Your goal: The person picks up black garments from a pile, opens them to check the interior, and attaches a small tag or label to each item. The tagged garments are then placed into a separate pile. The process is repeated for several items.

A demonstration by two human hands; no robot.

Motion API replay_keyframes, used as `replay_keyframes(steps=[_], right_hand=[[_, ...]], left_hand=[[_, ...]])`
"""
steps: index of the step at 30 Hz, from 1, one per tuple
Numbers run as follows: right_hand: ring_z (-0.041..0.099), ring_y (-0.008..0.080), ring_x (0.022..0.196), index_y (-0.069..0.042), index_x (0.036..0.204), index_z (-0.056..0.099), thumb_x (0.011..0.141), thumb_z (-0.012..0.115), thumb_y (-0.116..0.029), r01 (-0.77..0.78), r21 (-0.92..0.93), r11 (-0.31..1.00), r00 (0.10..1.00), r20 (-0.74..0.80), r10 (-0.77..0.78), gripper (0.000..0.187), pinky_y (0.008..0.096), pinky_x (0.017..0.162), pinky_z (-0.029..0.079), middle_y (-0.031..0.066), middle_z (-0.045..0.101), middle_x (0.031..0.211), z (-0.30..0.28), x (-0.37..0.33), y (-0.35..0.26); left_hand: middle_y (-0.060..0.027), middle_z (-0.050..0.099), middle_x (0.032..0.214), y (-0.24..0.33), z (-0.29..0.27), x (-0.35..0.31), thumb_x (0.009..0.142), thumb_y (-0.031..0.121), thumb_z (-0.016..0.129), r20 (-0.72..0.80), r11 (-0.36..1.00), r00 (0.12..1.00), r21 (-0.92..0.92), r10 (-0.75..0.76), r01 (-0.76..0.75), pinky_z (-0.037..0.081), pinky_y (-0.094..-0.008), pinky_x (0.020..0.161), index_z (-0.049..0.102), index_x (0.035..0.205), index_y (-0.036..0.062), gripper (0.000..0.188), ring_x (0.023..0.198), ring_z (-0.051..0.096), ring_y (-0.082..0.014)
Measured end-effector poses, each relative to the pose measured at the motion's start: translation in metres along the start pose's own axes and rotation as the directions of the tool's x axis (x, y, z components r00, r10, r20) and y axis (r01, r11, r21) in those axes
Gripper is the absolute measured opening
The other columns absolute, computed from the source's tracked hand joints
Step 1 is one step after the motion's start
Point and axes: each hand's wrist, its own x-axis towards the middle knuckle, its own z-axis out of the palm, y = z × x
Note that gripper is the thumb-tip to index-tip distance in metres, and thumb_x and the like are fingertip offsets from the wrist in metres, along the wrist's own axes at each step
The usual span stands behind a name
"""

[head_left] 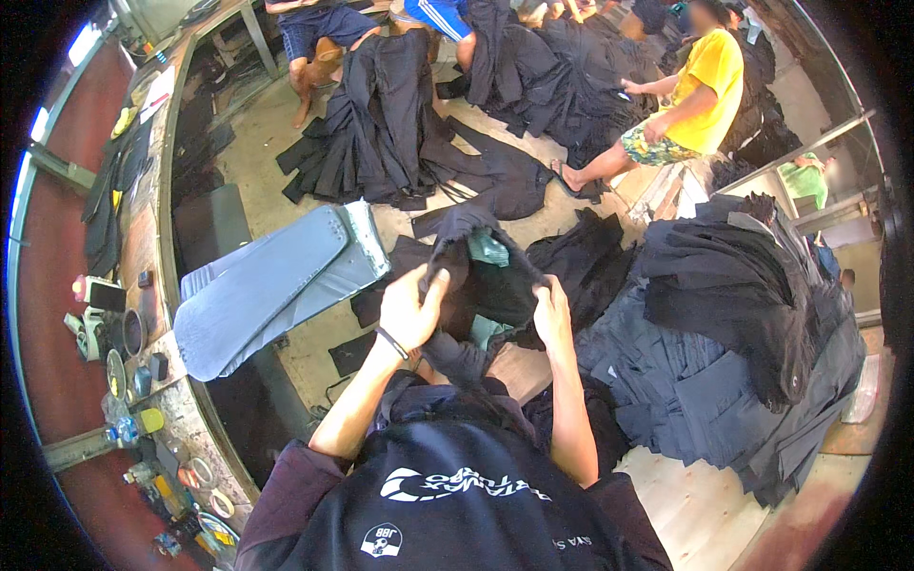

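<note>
In front of my chest I hold a pair of black trousers (457, 276) by the edge of an opening, stretched apart between my hands. My left hand (411, 309) is closed on the left side of the edge, thumb uppermost. My right hand (551, 309) pinches the right side. Pale green cloth (488, 249) shows inside the opening, and another green patch lies lower down. The bottom of the trousers hangs near my lap, partly hidden by my shirt. More dark cloth (586, 257) lies just beyond my right hand.
A padded grey-blue board (267, 285) juts out on the left beside a cluttered workbench (152, 247). A tall heap of dark garments (714, 352) stands at my right. Black trousers are piled (371, 114) ahead, near several people, one in a yellow shirt (709, 86).
</note>
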Motion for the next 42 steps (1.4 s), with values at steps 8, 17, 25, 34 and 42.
replay_keyframes(steps=[8, 17, 25, 34, 42], right_hand=[[0.066, 0.0387, 0.124, -0.007, 0.151, 0.047, 0.089, 0.078, -0.012, 0.318, -0.092, 0.943, 0.947, 0.067, -0.313, 0.070, 0.0444, 0.104, 0.052, 0.0261, 0.058, 0.145, -0.009, -0.007, -0.037], [0.071, 0.0470, 0.104, 0.008, 0.119, 0.057, 0.089, 0.073, -0.016, 0.220, 0.103, 0.970, 0.974, 0.035, -0.225, 0.041, 0.0478, 0.087, 0.055, 0.0313, 0.071, 0.104, 0.015, 0.009, -0.059], [0.071, 0.0473, 0.083, 0.004, 0.117, 0.049, 0.078, 0.088, -0.021, 0.303, -0.369, 0.879, 0.934, -0.067, -0.350, 0.061, 0.0489, 0.069, 0.055, 0.0288, 0.069, 0.087, 0.016, 0.008, -0.034], [0.070, 0.0275, 0.070, 0.005, 0.102, 0.068, 0.103, 0.068, -0.036, 0.339, 0.077, 0.937, 0.938, -0.102, -0.331, 0.041, 0.0426, 0.065, 0.052, 0.0240, 0.072, 0.085, -0.005, 0.025, -0.027], [0.068, 0.0304, 0.112, 0.000, 0.132, 0.062, 0.092, 0.079, -0.043, 0.248, 0.184, 0.951, 0.948, 0.157, -0.277, 0.061, 0.0446, 0.097, 0.053, 0.0231, 0.071, 0.118, -0.024, 0.017, 0.013]], left_hand=[[-0.0233, 0.068, 0.083, 0.059, 0.003, 0.002, 0.097, 0.033, 0.070, -0.031, 0.940, 0.968, 0.250, 0.248, -0.233, 0.055, -0.0459, 0.069, 0.072, 0.096, -0.0056, 0.039, 0.078, 0.070, -0.0415], [-0.0263, 0.071, 0.085, 0.054, 0.001, 0.008, 0.097, 0.035, 0.070, -0.101, 0.958, 0.974, 0.228, 0.200, -0.173, 0.056, -0.0452, 0.071, 0.073, 0.096, -0.0060, 0.041, 0.080, 0.072, -0.0417], [-0.0187, 0.068, 0.074, 0.063, -0.010, 0.004, 0.098, 0.022, 0.069, -0.045, 0.989, 0.988, 0.040, 0.146, -0.144, 0.051, -0.0374, 0.064, 0.073, 0.099, -0.0016, 0.024, 0.066, 0.068, -0.0304], [-0.0170, 0.062, 0.068, 0.060, 0.012, 0.002, 0.100, 0.028, 0.066, 0.023, 0.996, 0.996, 0.007, 0.086, -0.086, 0.046, -0.0395, 0.059, 0.070, 0.093, 0.0003, 0.029, 0.060, 0.060, -0.0296], [-0.0183, 0.067, 0.075, 0.039, 0.045, -0.006, 0.102, 0.027, 0.064, -0.041, 0.995, 0.998, 0.084, -0.042, 0.045, 0.050, -0.0380, 0.064, 0.072, 0.103, -0.0015, 0.030, 0.065, 0.064, -0.0278]])
